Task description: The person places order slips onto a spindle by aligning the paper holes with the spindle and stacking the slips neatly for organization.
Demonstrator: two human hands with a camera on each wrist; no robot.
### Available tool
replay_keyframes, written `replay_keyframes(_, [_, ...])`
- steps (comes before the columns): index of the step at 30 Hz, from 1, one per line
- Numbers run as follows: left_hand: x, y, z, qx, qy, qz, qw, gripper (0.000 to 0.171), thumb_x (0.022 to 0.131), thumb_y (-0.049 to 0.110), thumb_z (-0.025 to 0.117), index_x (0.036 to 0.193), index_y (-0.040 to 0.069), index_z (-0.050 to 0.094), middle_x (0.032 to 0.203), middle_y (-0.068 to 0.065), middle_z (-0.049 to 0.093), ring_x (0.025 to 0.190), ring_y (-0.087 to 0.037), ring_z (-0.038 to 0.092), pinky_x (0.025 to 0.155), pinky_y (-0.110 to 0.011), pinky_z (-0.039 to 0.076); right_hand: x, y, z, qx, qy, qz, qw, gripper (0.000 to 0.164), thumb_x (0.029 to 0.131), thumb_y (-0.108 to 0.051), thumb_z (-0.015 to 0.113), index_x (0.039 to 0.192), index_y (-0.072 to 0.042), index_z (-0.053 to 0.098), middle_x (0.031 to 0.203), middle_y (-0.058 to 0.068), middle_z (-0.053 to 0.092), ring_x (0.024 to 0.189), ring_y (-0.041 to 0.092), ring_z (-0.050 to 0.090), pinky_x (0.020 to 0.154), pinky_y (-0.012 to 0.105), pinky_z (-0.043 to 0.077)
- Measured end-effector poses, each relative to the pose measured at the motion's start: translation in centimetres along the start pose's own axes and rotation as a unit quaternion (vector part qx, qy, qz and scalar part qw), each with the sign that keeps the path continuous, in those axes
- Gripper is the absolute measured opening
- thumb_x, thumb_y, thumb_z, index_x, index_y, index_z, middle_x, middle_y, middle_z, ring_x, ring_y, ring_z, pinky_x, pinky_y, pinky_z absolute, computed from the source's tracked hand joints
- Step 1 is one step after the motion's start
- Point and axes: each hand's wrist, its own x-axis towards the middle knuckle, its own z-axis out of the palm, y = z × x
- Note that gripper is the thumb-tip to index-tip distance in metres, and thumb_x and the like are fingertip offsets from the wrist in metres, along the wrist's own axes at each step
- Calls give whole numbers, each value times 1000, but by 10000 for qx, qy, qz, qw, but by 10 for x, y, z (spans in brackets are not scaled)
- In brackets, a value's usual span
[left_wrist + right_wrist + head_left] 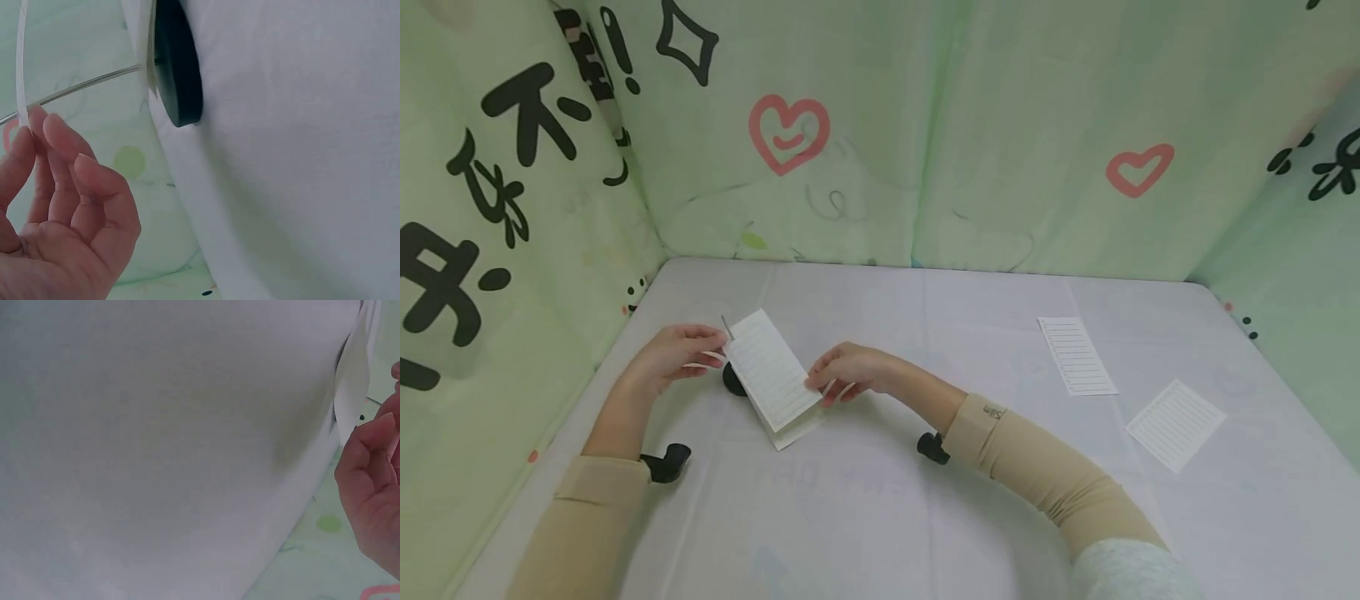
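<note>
A lined white paper slip (772,371) is held between both hands at the left of the table. My left hand (677,354) pinches its upper left edge between thumb and fingertips, and my right hand (853,371) pinches its lower right corner. Beside the left fingertips, a thin metal spike (94,81) rises from a round black base (181,69). In the left wrist view the rod crosses the upper slip's edge right at the fingertips. More paper (799,431) sits lower, close over the base, mostly hidden by the upper slip.
Two more lined slips lie flat at the right: one upright slip (1077,357) and one turned slip (1177,425). The table (850,517) has a white cloth. Green printed curtains (1000,125) enclose its back and sides. Black wrist mounts (667,463) stick out from both sleeves.
</note>
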Motion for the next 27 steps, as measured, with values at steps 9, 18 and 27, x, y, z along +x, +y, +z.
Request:
replay_keyframes(9, [7,-9,8,541,-183,-360,9977,31,90,22,58,109,-1,56,75,9,63,69,-6,61,69,-27,45,6,12,3,-305,-295,158,9990,8,86,-15,62,85,-7,62,71,1,64,59,12,59,51,21,37])
replay_keyframes(18, [11,-13,12,721,-109,-492,9961,28,89,19,59,107,-3,57,71,10,62,64,-7,60,66,-27,44,10,15,8,-551,-277,177,9979,8,85,-13,63,79,-7,62,63,2,61,53,11,57,46,20,36])
replay_keyframes(27, [14,-15,15,676,-51,-704,9952,24,86,17,62,102,-1,60,67,8,64,59,-8,59,60,-26,40,9,14,9,-701,-215,289,9969,10,84,-12,64,77,-5,65,63,3,61,52,11,57,45,20,34])
